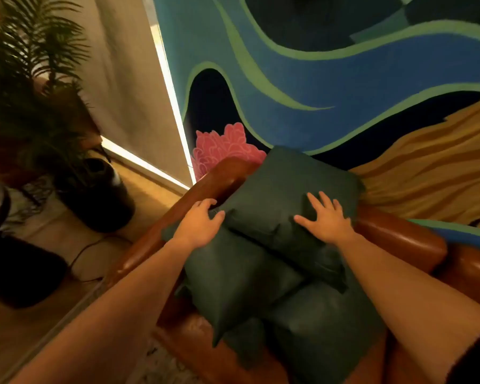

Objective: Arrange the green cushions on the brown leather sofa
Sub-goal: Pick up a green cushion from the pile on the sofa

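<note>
Three dark green cushions are piled at the left end of the brown leather sofa. The top cushion leans against the sofa's back and armrest. Under it lies a second cushion, and a third cushion sits lowest, nearest me. My left hand rests flat with fingers spread where the top cushion's left corner meets the second cushion. My right hand presses flat on the top cushion's right half, fingers apart. Neither hand grips anything.
A painted mural wall stands right behind the sofa. Left of the armrest are a potted palm in a dark pot, a lit strip along the wall base, a cable on the wooden floor and a dark chair.
</note>
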